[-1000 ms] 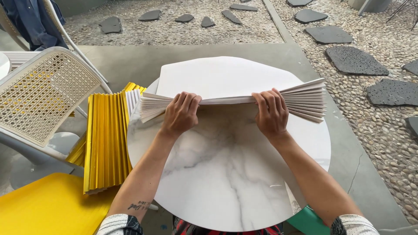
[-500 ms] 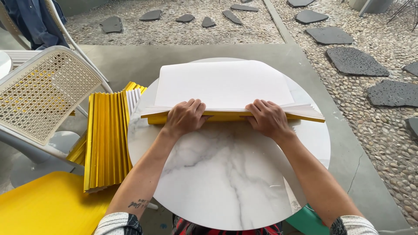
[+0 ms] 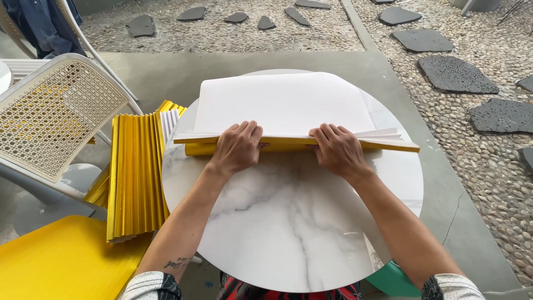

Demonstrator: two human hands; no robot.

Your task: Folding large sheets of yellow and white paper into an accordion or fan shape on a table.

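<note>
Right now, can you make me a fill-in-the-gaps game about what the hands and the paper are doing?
1. Both hands, left hand and right hand, press on the folded paper, which lies on a round ____ table.
2. The top of the paper is white and its folded edge is ____.
3. A pleated yellow stack lies to the ____ of the table.
4. The white chair has a ____ back.

Missing words: marble; yellow; left; woven
</note>
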